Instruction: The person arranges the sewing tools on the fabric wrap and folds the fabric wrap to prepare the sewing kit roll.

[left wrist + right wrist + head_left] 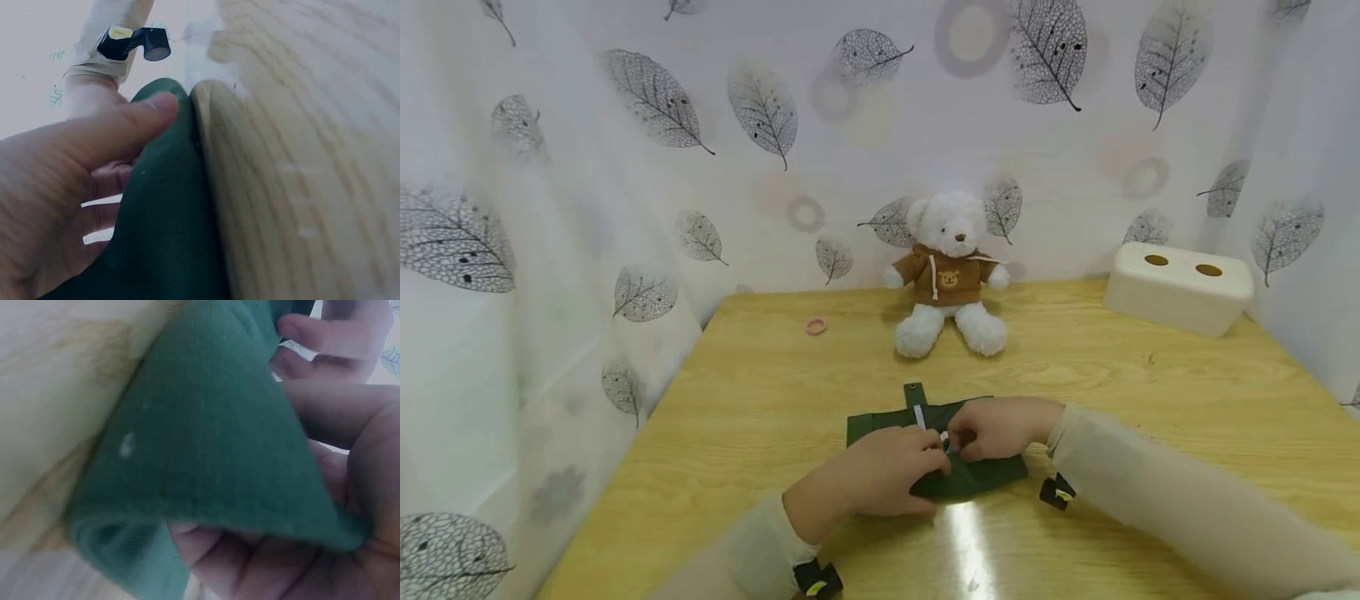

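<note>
A dark green fabric pouch [985, 479] with a narrow snap tab [913, 395] at its far side lies on the table. A thin white strip [920, 416] shows on top of it. My left hand [887, 467] holds the near left part, the thumb by the front edge and the fingers over the top. At the middle of the pouch, the curled fingertips of my right hand [996, 427] pinch a small white piece [945, 437], mostly hidden by the fingers. In the right wrist view, a raised green fold [206, 437] covers part of that hand.
Behind the pouch sits a white teddy bear [951, 279] in a brown hoodie. A pink ring [816, 326] lies to its left on the wooden table [760, 375]. At the back right stands a cream box [1180, 287] with two round holes. Leaf-patterned curtains [880, 125] enclose the table.
</note>
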`<state>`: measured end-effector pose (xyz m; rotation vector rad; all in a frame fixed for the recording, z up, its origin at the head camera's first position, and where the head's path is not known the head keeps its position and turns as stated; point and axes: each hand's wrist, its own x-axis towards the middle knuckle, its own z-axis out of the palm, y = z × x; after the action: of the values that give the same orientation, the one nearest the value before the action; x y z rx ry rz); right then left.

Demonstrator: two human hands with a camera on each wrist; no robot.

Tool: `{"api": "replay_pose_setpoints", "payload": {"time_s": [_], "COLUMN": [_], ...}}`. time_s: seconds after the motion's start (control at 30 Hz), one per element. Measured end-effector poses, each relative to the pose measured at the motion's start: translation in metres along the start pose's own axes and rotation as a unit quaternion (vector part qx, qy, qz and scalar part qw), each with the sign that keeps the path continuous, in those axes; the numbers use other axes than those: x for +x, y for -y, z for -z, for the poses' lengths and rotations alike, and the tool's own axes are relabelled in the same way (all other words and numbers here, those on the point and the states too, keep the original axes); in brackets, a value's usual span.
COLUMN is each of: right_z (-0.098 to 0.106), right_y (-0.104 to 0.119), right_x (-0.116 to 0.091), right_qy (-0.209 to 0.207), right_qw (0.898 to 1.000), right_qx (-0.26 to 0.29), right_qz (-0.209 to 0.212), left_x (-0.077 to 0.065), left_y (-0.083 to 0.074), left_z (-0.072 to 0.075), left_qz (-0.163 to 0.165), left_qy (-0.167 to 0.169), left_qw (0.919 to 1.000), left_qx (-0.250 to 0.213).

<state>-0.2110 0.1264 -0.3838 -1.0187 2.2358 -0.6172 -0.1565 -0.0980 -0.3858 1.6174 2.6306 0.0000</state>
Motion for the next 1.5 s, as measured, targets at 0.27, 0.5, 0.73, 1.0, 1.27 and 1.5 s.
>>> {"api": "replay_pose_setpoints", "payload": {"time_s": [0.27,0.5,0.73,1.0,1.27,1.5], "right_z": [-0.013,-0.024,-0.025,-0.001,0.022,0.031], "right_y": [0.012,0.022,0.016,0.006,-0.005,-0.011], "right_x": [-0.006,-0.016,-0.012,0.0,0.013,0.022], "right_qy": [-0.081,-0.113,-0.112,-0.059,-0.029,-0.006], "right_qw": [0.989,0.962,0.964,0.992,0.996,0.998], "right_qx": [-0.125,-0.24,-0.231,-0.103,-0.085,-0.047], "right_qz": [0.017,0.069,0.07,0.042,-0.017,-0.039], "left_x": [0.007,0.009,0.008,0.012,0.023,0.024], "left_y": [0.003,0.005,0.012,0.024,0.041,0.054], "left_z": [-0.014,-0.021,-0.019,-0.012,-0.009,-0.011], "left_qz": [0.058,0.079,0.106,0.17,0.19,0.185], "left_qy": [0.025,0.011,0.013,0.033,0.03,-0.009], "left_qw": [0.9977,0.9963,0.9879,0.9637,0.958,0.9642], "left_qx": [-0.024,-0.032,-0.112,-0.204,-0.213,-0.189]}}
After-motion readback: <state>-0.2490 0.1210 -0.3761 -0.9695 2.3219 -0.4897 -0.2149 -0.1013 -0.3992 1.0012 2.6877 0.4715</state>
